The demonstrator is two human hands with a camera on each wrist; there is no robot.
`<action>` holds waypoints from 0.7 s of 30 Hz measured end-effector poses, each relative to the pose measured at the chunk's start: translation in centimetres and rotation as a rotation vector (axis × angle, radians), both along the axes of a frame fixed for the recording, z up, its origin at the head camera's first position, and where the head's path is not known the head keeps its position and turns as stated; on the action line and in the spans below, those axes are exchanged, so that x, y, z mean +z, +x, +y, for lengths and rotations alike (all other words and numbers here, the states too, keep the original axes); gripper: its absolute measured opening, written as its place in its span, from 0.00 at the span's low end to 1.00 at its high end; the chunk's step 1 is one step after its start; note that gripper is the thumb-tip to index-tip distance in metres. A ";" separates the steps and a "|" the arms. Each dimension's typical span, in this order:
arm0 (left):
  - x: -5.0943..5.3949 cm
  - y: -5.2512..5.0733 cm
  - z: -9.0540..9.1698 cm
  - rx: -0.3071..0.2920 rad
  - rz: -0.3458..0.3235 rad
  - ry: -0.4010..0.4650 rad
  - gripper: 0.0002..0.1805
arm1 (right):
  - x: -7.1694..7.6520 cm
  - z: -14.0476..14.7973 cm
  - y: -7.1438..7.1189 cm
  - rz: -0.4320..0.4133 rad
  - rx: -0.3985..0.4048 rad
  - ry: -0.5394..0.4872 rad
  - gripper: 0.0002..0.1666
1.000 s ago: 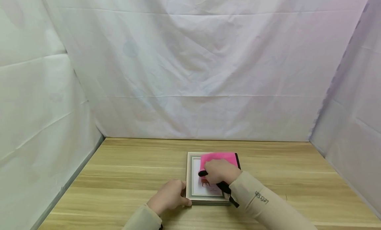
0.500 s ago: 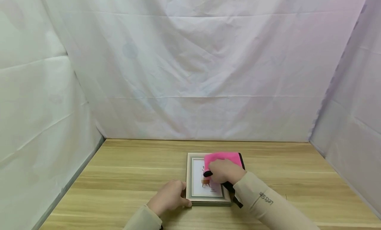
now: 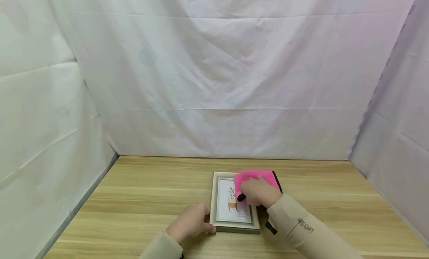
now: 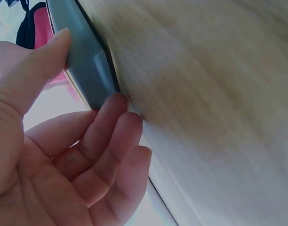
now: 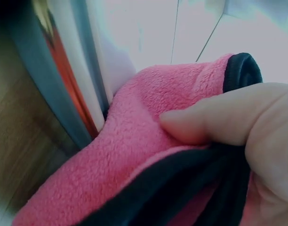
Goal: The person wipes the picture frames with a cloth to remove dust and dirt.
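Observation:
A picture frame (image 3: pixel 234 226) with a light border and a potted-plant print lies flat on the wooden table. My left hand (image 3: pixel 191 220) holds its near left corner; the left wrist view shows the thumb on one side face (image 4: pixel 85 52) and fingertips at the corner. My right hand (image 3: pixel 259 191) grips a pink cloth (image 3: pixel 258 174) with black edging over the frame's right part. In the right wrist view, the thumb presses into the fluffy cloth (image 5: pixel 134 127) beside the frame's edge. The cloth hides the frame's upper right corner.
The wooden table (image 3: pixel 151 184) extends around the frame on all sides. White sheets hang behind it (image 3: pixel 214 84) and along the left (image 3: pixel 50 121) and right sides.
My right hand has drawn the pink cloth rightward across the frame, uncovering more of the print. The frame has turned and shifted slightly right. My left hand stays at the same corner.

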State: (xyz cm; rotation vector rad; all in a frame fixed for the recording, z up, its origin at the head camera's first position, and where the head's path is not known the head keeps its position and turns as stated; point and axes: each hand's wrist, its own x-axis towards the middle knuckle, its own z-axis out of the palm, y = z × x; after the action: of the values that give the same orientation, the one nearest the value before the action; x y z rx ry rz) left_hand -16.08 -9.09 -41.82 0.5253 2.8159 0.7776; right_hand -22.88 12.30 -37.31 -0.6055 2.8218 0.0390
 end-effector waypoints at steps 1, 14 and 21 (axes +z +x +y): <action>0.0 0.0 0.0 0.000 0.010 -0.006 0.17 | 0.0 0.1 0.0 0.000 -0.002 0.002 0.06; 0.1 -0.1 0.3 -0.009 0.054 -0.063 0.16 | -0.5 0.8 -0.1 -0.005 0.008 -0.022 0.11; 0.5 -0.1 0.7 -0.009 0.028 -0.083 0.17 | -0.6 0.6 -0.4 -0.024 0.004 -0.009 0.12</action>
State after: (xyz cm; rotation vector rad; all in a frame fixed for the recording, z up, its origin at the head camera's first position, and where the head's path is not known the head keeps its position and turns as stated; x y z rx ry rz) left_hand -16.23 -8.41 -41.27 0.5385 2.8551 0.6530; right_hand -23.25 12.93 -37.87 -0.6100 2.7988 0.0198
